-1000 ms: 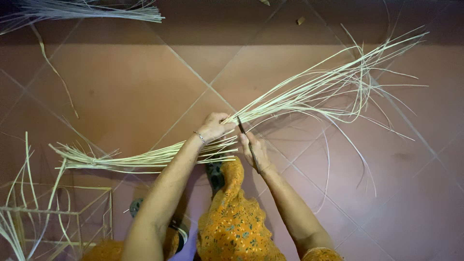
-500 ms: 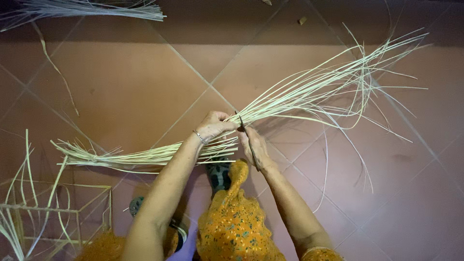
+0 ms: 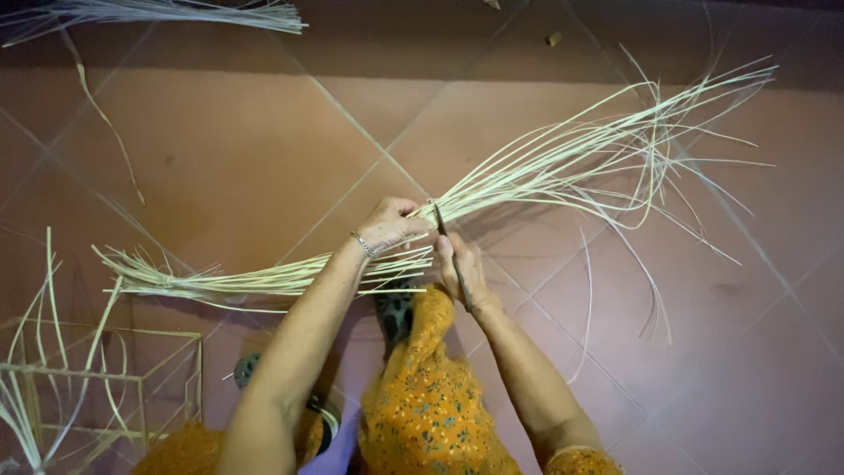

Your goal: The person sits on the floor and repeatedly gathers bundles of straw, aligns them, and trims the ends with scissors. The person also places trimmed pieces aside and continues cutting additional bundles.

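Pale cane strips, one long bundle (image 3: pixel 527 180), held above the reddish tiled floor (image 3: pixel 246 149), fanning toward the upper right, cut ends trailing left. Left hand (image 3: pixel 393 225) closed around the bundle at mid-length, bracelet on the wrist. Right hand (image 3: pixel 459 268) just beside it, gripping a thin dark blade (image 3: pixel 440 224) set against the strips. Second loose bundle (image 3: pixel 176 12) along the floor's top-left edge. Half-woven cane frame (image 3: pixel 105 387) at the bottom-left corner.

woven frame (image 3: pixel 105 387): cut off by left edge | upper strip bundle (image 3: pixel 158 10): cropped at top
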A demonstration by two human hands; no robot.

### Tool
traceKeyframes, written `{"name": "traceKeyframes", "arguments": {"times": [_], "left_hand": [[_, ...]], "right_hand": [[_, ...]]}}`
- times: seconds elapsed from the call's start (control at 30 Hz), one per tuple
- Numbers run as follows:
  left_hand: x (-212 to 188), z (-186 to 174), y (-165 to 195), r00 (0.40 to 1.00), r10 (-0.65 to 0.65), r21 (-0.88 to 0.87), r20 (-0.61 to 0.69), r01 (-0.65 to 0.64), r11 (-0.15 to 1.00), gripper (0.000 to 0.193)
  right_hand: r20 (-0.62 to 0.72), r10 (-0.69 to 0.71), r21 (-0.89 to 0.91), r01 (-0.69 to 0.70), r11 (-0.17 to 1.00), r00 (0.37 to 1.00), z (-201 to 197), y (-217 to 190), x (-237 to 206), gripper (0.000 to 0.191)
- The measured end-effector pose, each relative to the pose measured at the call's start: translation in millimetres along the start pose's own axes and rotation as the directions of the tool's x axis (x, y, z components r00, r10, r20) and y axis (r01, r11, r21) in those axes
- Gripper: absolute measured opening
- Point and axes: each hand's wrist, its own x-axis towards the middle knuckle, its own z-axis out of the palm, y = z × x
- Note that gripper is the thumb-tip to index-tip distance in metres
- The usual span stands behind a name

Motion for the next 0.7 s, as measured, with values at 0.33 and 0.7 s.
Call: {"name": "traceKeyframes", "arguments": {"times": [0.33,0.7], "left_hand": [[2.5,-6.1,-7.2,1.0,0.018,-0.109,-0.005,-0.019,0.994,0.032],[-9.8,-6.8,11.7,1.0,0.005,-0.138,-0.018,-0.007,0.99,0.022]], "right_hand": [[-0.006,-0.086,-0.107,0.085,0.991,0.996,-0.6,1.7,11.1,0.03],[0.19,0.047,-0.031,-0.042,0.999,0.981,-13.4,-7.7,10.1,0.038]]}}
